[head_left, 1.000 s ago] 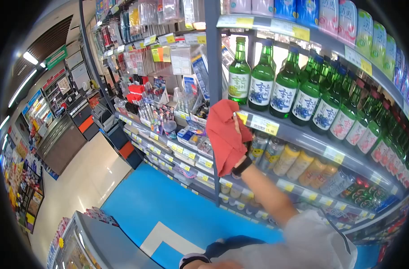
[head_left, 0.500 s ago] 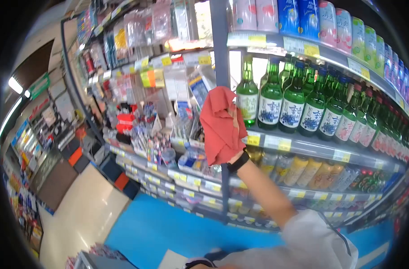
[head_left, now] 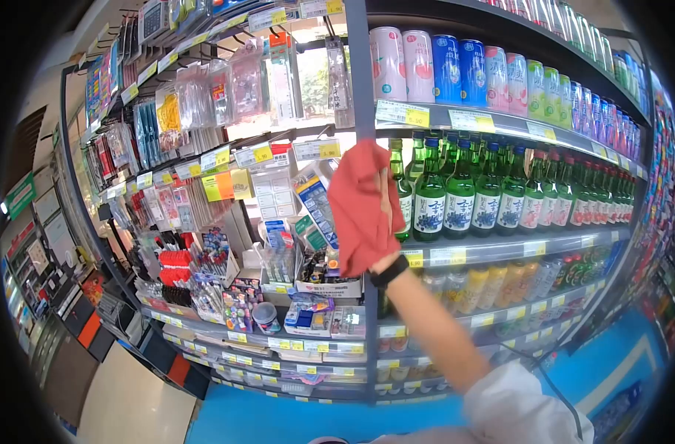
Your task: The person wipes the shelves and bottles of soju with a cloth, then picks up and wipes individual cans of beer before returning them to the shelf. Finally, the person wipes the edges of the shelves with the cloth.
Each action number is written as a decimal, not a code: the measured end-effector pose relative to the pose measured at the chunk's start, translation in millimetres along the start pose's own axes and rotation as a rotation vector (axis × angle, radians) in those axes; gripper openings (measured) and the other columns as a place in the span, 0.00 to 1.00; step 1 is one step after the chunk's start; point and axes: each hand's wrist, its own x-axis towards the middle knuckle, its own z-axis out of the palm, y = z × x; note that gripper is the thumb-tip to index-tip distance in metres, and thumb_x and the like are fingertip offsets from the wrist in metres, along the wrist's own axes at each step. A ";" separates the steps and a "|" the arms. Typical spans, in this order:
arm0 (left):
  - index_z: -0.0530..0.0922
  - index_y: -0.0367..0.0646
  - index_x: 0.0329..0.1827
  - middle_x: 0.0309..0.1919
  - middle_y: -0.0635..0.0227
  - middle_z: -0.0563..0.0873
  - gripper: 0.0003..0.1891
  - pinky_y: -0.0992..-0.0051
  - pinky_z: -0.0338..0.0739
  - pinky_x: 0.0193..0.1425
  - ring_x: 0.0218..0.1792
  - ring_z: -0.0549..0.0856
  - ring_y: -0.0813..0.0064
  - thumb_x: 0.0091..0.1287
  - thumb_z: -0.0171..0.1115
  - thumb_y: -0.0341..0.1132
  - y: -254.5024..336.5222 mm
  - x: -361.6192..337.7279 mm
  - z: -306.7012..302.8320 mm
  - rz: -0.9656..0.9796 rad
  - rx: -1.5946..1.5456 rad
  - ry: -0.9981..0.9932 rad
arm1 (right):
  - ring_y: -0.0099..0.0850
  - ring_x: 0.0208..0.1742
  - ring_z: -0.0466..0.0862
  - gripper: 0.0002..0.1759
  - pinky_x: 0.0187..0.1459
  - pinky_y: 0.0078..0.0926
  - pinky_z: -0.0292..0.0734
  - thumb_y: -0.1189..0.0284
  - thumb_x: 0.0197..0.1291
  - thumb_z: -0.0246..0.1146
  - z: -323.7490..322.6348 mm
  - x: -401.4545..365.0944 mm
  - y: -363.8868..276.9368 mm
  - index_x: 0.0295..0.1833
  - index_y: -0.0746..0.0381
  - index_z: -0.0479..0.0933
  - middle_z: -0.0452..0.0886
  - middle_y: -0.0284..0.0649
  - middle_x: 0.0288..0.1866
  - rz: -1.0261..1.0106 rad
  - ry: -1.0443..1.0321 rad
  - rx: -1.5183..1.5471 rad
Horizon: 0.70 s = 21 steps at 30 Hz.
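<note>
A red cloth [head_left: 361,211] drapes over my right hand [head_left: 384,262], which is closed around it; most of the fingers are hidden under the folds. A black band circles the wrist. Cloth and hand overlap the dark grey upright post [head_left: 364,89] between two shelf units, and partly cover the leftmost green bottle [head_left: 401,196]. To the right of the hand, green glass bottles [head_left: 430,200] with printed labels stand in a row on the middle shelf. My left hand is out of the frame.
Tall cans [head_left: 446,70] line the shelf above, and yellow cans [head_left: 493,285] stand below. Hanging packets [head_left: 197,96] and small boxed stationery [head_left: 308,314] fill the left unit. Price tags run along the shelf edges. Blue floor [head_left: 278,418] shows underneath.
The view has levelled and shifted, so more of the upper shelves shows. My right hand still holds the cloth by the post, which now covers more of the leftmost bottle.
</note>
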 end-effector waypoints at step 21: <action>0.80 0.55 0.51 0.56 0.83 0.81 0.07 0.41 0.62 0.66 0.52 0.77 0.64 0.72 0.62 0.35 55.6 -18.7 -77.3 -0.323 0.054 -0.226 | 0.22 0.60 0.73 0.12 0.65 0.22 0.68 0.67 0.77 0.50 -80.1 -232.1 33.8 0.60 0.53 0.74 0.76 0.30 0.57 -0.139 0.108 0.514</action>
